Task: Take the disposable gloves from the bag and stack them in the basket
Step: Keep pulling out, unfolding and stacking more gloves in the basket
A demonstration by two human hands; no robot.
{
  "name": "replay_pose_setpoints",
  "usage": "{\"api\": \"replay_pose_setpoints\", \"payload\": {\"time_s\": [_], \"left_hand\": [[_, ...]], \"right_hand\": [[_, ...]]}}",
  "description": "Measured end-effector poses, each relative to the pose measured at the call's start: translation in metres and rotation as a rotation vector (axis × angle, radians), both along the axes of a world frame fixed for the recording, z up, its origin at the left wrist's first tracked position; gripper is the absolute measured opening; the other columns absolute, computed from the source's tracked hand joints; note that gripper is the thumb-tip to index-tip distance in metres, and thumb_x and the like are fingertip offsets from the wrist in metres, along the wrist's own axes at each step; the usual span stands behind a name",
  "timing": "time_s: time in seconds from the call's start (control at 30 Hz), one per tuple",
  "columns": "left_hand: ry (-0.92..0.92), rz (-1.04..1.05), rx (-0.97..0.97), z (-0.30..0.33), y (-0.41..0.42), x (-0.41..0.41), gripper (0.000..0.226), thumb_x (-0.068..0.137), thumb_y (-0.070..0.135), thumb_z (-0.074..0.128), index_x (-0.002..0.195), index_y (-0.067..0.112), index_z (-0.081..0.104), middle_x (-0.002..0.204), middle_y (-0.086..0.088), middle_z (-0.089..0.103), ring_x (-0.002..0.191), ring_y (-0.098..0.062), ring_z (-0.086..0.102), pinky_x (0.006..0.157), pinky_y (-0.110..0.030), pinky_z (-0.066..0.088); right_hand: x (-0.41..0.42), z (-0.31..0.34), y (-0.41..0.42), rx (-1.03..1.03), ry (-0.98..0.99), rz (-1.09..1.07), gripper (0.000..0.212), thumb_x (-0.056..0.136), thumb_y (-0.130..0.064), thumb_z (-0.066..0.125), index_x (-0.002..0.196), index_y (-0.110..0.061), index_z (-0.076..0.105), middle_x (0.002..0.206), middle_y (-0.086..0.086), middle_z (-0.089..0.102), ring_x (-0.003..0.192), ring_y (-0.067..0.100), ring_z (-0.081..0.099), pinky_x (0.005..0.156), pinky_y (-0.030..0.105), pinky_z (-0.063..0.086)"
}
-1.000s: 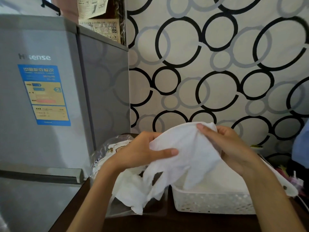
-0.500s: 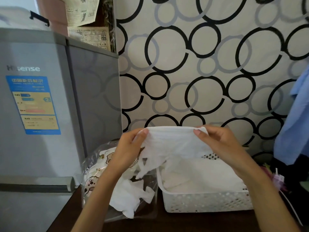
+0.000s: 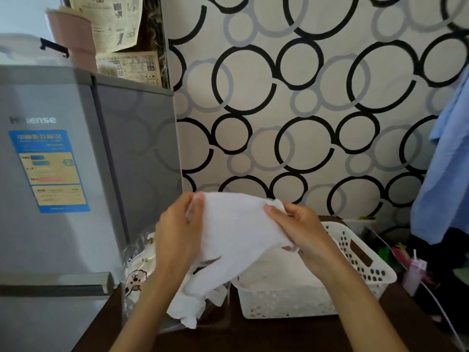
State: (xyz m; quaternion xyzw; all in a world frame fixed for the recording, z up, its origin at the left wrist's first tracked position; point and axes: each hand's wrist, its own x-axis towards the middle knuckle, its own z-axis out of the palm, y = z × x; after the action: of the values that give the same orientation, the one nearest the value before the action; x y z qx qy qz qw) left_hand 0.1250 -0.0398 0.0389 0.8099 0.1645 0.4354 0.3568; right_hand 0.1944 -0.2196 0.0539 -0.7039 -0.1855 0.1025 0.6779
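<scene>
A thin white disposable glove (image 3: 236,232) is stretched between my two hands, above the gap between bag and basket. My left hand (image 3: 177,232) pinches its left top corner. My right hand (image 3: 297,229) pinches its right top edge. The glove's fingers hang down toward the bag. The clear plastic bag (image 3: 138,273) with a cartoon print lies at the left on the dark table, with more white gloves (image 3: 187,308) spilling from its mouth. The white perforated basket (image 3: 360,265) stands at the right, with white gloves (image 3: 276,270) lying flat inside.
A grey fridge (image 3: 63,174) stands close on the left of the dark wooden table (image 3: 291,334). The circle-patterned wall is behind. A blue cloth (image 3: 446,174) hangs at the right, with small coloured items (image 3: 411,270) beside the basket.
The glove was bunched between my hands; now it is pulled out flat by its top corners. My view has tilted, showing more of the basket.
</scene>
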Motion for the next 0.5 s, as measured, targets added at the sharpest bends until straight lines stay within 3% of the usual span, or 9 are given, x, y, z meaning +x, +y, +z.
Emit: {"api": "replay_pose_setpoints", "payload": {"time_s": [0.07, 0.13, 0.2, 0.27, 0.37, 0.5], "left_hand": [[0.279, -0.068, 0.112, -0.013, -0.001, 0.021, 0.027, 0.101, 0.038, 0.039, 0.090, 0.024, 0.060, 0.073, 0.007, 0.059, 0.066, -0.011, 0.056, 0.058, -0.027, 0.041], [0.435, -0.137, 0.187, -0.026, -0.007, 0.044, 0.028, 0.101, 0.038, 0.040, 0.095, 0.023, 0.064, 0.077, 0.007, 0.061, 0.070, -0.012, 0.058, 0.063, -0.028, 0.045], [0.506, -0.183, 0.262, -0.033, -0.018, 0.066, 0.028, 0.100, 0.040, 0.043, 0.104, 0.024, 0.066, 0.088, 0.006, 0.065, 0.079, -0.013, 0.060, 0.071, -0.030, 0.048], [0.572, -0.195, 0.353, -0.035, -0.029, 0.086, 0.029, 0.099, 0.041, 0.045, 0.106, 0.024, 0.067, 0.099, 0.002, 0.068, 0.091, -0.019, 0.062, 0.078, -0.032, 0.049], [0.639, -0.201, 0.438, -0.038, -0.041, 0.107, 0.030, 0.097, 0.042, 0.049, 0.107, 0.021, 0.067, 0.104, -0.001, 0.068, 0.098, -0.023, 0.062, 0.083, -0.034, 0.048], [0.669, -0.182, 0.533, -0.041, -0.053, 0.127, 0.028, 0.094, 0.042, 0.054, 0.107, 0.021, 0.067, 0.104, -0.001, 0.069, 0.096, -0.021, 0.062, 0.083, -0.033, 0.046]], "right_hand": [[0.018, -0.013, -0.018, -0.127, 0.056, -0.062, 0.015, 0.092, -0.029, 0.059, 0.100, -0.020, 0.068, 0.095, 0.003, 0.068, 0.084, 0.017, 0.062, 0.061, 0.026, 0.048], [0.037, -0.027, -0.036, -0.318, 0.026, -0.156, 0.024, 0.093, -0.030, 0.058, 0.109, -0.015, 0.066, 0.101, 0.006, 0.067, 0.085, 0.021, 0.063, 0.062, 0.029, 0.049], [0.051, -0.034, -0.050, -0.434, -0.035, -0.222, 0.025, 0.094, -0.029, 0.056, 0.112, -0.014, 0.064, 0.105, 0.007, 0.065, 0.076, 0.020, 0.061, 0.056, 0.024, 0.050], [0.064, -0.039, -0.060, -0.533, -0.114, -0.263, 0.024, 0.095, -0.027, 0.054, 0.114, -0.015, 0.063, 0.112, 0.008, 0.063, 0.080, 0.017, 0.059, 0.054, 0.017, 0.047], [0.081, -0.049, -0.071, -0.706, -0.231, -0.332, 0.029, 0.096, -0.027, 0.052, 0.120, -0.014, 0.062, 0.121, 0.008, 0.062, 0.105, 0.023, 0.057, 0.084, 0.027, 0.043], [0.091, -0.053, -0.079, -0.914, -0.327, -0.405, 0.032, 0.096, -0.035, 0.050, 0.122, -0.019, 0.060, 0.122, 0.005, 0.062, 0.109, 0.024, 0.057, 0.087, 0.032, 0.044]]}}
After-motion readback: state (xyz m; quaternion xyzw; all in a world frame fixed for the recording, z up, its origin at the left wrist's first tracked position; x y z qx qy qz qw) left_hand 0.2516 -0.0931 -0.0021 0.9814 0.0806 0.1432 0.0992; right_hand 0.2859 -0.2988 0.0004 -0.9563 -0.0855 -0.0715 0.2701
